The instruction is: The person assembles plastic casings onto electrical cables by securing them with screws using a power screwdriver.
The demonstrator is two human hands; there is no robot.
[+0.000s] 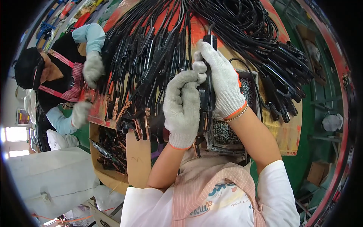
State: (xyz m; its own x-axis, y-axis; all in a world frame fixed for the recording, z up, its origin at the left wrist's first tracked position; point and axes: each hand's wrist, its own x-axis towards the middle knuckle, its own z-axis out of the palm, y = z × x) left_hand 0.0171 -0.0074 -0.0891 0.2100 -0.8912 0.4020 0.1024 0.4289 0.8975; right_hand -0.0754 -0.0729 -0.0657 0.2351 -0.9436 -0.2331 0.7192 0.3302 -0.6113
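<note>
Covering much of a long black handle (210,41), just above the centre of the frame, with white knitted gloves. Hiding its left side behind the curled left hand (182,104) and its right side behind the right hand (221,77). Losing its lower end among dark shapes between the wrists, and being unable to tell whether a copper-coloured tip (196,148) below the left wrist belongs to it. Cutting off the black cables (242,19) at the upper edge, and blurring a co-worker's gloved hands (81,114) at the left.

Running nearly upright in the frame along the handle's long axis, leaning slightly right at the top. Pointing the cable end toward the upper edge and the opposite end toward the lower edge.

Clamping both hands on the handle: wrapping the right hand's fingers over its upper part, and pressing the left hand's fingertips against its left side, just below.

Seeing silver screws (225,132) in a bin (258,94) right of centre, partly covered by the right forearm. Seeing more black clamps (151,60) fanning out left of the hands, others (283,77) heaping at the right, and a cardboard box (109,182) holding copper-toned parts (113,149) at lower left.
</note>
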